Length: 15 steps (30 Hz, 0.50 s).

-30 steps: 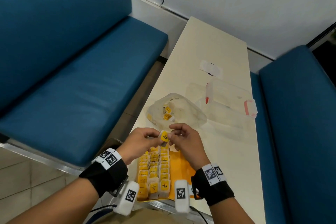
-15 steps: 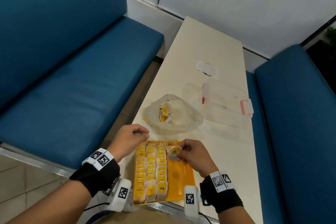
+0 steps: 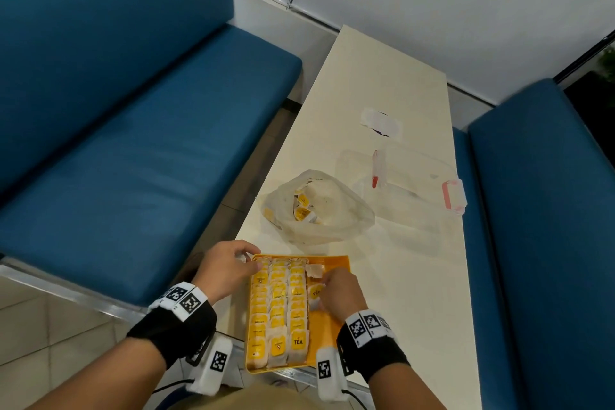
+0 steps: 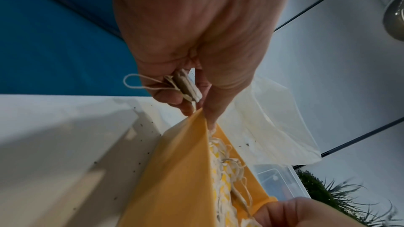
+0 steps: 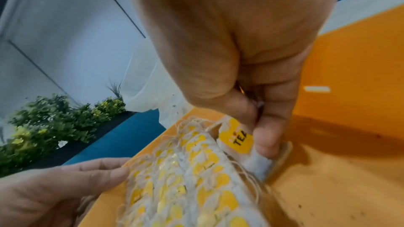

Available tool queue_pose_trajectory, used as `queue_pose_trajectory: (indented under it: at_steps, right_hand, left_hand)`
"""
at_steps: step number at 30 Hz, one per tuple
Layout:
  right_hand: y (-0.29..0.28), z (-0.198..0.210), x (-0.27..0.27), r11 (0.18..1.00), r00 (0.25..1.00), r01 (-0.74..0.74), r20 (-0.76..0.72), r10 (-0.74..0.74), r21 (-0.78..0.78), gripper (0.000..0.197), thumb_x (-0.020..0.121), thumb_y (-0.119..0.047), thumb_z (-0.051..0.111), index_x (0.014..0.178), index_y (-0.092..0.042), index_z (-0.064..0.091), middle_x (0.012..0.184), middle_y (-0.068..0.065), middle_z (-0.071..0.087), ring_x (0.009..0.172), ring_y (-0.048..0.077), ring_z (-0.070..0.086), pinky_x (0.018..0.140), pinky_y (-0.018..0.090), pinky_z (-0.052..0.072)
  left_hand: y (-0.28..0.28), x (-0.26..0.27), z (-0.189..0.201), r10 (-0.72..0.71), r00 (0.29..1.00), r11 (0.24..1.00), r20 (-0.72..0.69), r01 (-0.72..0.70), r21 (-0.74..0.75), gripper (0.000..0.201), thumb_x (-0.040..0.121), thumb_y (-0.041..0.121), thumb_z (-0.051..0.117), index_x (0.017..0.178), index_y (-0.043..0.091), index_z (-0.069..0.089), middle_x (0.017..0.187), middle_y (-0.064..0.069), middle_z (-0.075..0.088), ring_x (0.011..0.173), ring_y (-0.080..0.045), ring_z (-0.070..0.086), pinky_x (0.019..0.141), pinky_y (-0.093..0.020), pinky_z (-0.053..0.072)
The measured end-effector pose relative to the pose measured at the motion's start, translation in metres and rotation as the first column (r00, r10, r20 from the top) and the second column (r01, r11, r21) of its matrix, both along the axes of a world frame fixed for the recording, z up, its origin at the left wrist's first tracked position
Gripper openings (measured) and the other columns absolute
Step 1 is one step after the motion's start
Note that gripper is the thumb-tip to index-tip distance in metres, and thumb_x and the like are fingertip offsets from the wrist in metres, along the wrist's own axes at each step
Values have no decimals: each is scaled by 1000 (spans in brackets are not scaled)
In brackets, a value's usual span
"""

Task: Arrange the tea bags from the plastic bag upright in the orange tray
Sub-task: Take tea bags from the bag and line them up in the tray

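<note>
The orange tray (image 3: 332,329) sits at the table's near end, with three rows of upright tea bags (image 3: 278,306) along its left side. My right hand (image 3: 321,291) pinches a tea bag (image 5: 238,141) with a yellow TEA tag, set down against the third row inside the tray (image 5: 349,92). Another tea bag (image 3: 314,270) stands just beyond it. My left hand (image 3: 248,260) is at the tray's far left corner (image 4: 196,116), with a spare tea bag (image 4: 186,87) pinched in its curled fingers. The plastic bag (image 3: 319,206) lies beyond the tray with a few tea bags inside.
A clear plastic box with red latches (image 3: 412,190) and a white paper slip (image 3: 381,118) lie farther along the cream table (image 3: 382,70). Blue benches (image 3: 133,143) flank the table on both sides. The tray's near edge is close to the table's near end.
My right hand has brought the TEA-tagged bag from above the tray's far edge down into the tray beside the third row. My left hand has moved to the tray's far left corner.
</note>
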State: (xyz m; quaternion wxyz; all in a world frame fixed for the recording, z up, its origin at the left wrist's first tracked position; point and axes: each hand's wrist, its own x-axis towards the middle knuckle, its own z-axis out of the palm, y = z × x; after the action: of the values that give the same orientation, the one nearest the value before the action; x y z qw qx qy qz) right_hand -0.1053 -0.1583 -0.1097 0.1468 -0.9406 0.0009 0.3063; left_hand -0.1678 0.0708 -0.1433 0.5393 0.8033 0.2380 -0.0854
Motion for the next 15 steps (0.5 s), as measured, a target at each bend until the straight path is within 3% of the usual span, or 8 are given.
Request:
queue_pose_trajectory:
  at_steps: [2, 4, 9, 15]
  right_hand:
    - [3, -1, 0, 993, 995, 89, 46, -93, 72, 12, 80, -1, 65, 85, -10, 70, 97, 16, 74, 92, 29, 71, 78, 35, 59]
    - [5, 0, -1, 978, 985, 151, 62, -162, 146, 18, 80, -1, 65, 89, -15, 72, 96, 14, 75, 91, 29, 72, 78, 34, 59]
    - [9, -3, -4, 929, 959, 204, 126, -253, 308, 28, 85, -4, 60, 106, -14, 75, 94, 12, 76, 87, 28, 72, 82, 36, 58]
    - [13, -10, -4, 898, 917, 271, 190, -350, 345, 27, 86, 2, 55, 100, -11, 74, 92, 8, 72, 83, 23, 68, 72, 28, 53]
  left_hand:
    - [0, 1, -1, -9, 1000, 1000, -1, 9, -6, 19, 84, 23, 83, 103, 24, 77, 97, 8, 69, 105, -14, 63, 90, -32, 48]
    - [0, 2, -1, -15, 1000, 1000, 1, 15, -15, 19, 85, 21, 83, 103, 24, 77, 98, 7, 68, 107, -14, 62, 89, -32, 47]
    - [0, 4, -2, -35, 999, 999, 1, 35, -14, 17, 86, 19, 82, 101, 27, 78, 108, 6, 71, 115, -14, 61, 97, -35, 48]
    - [3, 5, -6, -52, 999, 998, 12, 52, -27, 16, 85, 19, 82, 97, 29, 78, 106, 8, 71, 115, -14, 61, 98, -38, 49]
